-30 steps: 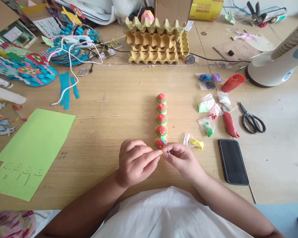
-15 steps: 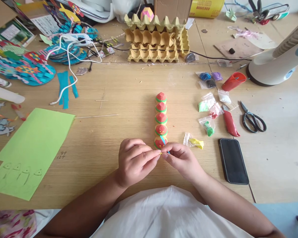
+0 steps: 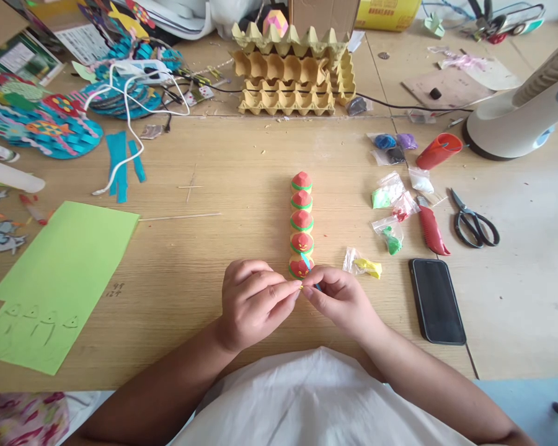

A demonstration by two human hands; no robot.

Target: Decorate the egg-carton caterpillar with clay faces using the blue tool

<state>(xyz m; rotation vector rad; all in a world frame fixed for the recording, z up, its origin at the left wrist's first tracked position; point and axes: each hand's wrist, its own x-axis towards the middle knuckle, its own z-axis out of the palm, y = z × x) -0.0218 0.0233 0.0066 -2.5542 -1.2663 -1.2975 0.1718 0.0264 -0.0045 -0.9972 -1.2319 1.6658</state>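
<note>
A row of several egg-carton cups [image 3: 302,220] topped with red and green clay runs down the middle of the wooden table. The two nearest cups carry small yellow marks. Just below the row, my left hand [image 3: 259,303] and my right hand [image 3: 339,300] meet at the fingertips. My left thumb and fingers pinch a tiny bit of yellow clay [image 3: 301,286]. In my right hand is a thin blue tool [image 3: 305,260], its tip rising over the nearest cup. A bag with yellow clay [image 3: 368,267] lies to the right.
Clay bags [image 3: 387,197], a red cutter [image 3: 433,230], scissors [image 3: 474,220] and a phone [image 3: 437,301] lie to the right. A red cup [image 3: 439,151] stands near a white lamp base [image 3: 506,127]. Egg cartons [image 3: 286,99] are at the back, green paper [image 3: 69,266] at the left.
The blue tool in my right hand has tilted slightly. Both hands stay in nearly the same place, fingertips together.
</note>
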